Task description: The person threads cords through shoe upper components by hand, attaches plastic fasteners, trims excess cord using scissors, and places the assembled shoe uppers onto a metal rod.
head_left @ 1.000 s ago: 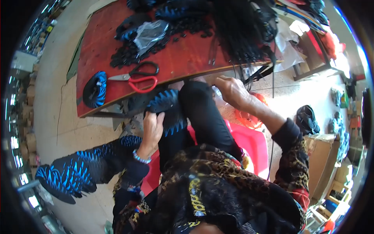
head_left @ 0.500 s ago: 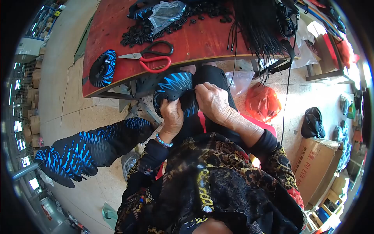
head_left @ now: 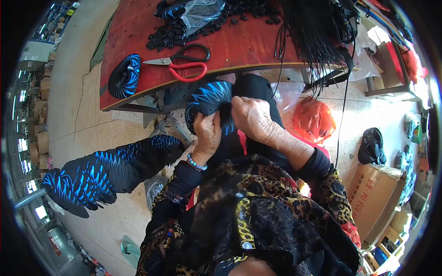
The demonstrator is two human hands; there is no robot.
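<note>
Beside the red table (head_left: pixel 239 50), the left hand (head_left: pixel 207 135) is pinching a blue-patterned piece (head_left: pixel 212 94) by its rim, probably light, pliable, best held there; the right hand (head_left: pixel 251 115) is clenching, contents hidden.

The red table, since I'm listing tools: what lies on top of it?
The red table holds scissors, a curled black-and-blue piece, small black parts, a clear plastic bag and black cords, among others. The dense cords hide whatever lies beneath them.

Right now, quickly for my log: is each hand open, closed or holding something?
Left hand: closed, gripping the blue-patterned black piece.
Right hand: closed; whether it pinches anything cannot be told.
</note>
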